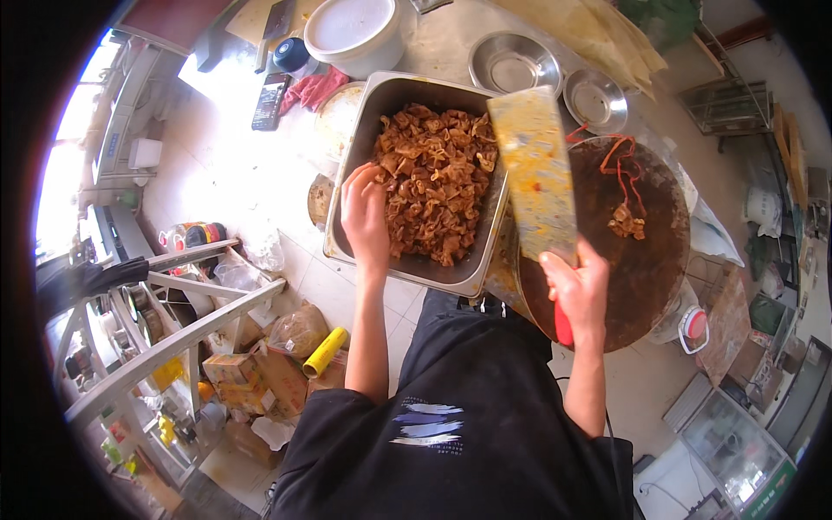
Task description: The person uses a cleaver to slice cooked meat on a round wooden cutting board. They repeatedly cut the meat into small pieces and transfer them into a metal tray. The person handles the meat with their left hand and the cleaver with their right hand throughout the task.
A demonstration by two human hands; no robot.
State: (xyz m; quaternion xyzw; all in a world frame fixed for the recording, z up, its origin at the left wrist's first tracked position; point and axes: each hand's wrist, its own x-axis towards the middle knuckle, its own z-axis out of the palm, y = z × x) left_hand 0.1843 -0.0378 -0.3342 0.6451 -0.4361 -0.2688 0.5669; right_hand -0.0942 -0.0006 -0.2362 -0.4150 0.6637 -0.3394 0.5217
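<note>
My right hand (579,282) grips a cleaver by its red handle (563,324). The cleaver's broad blade (535,169), smeared with yellowish residue, hangs over the right rim of a deep steel pan (475,282). Brown chopped cooked meat (438,182) fills much of the pan. My left hand (364,212) is over the pan's left side, fingers loosely bent and slightly apart, tips at the edge of the meat; nothing shows in them. To the right, a round dark chopping block (641,277) carries a small meat scrap (626,223) and red string (620,165).
Two steel bowls (515,62) (596,101) stand beyond the pan, with a white lidded tub (354,35) at far left. A phone (270,101) and red cloth (312,91) lie near it. Lower left are a metal frame (186,342), cardboard boxes (251,381) and a yellow roll (325,352).
</note>
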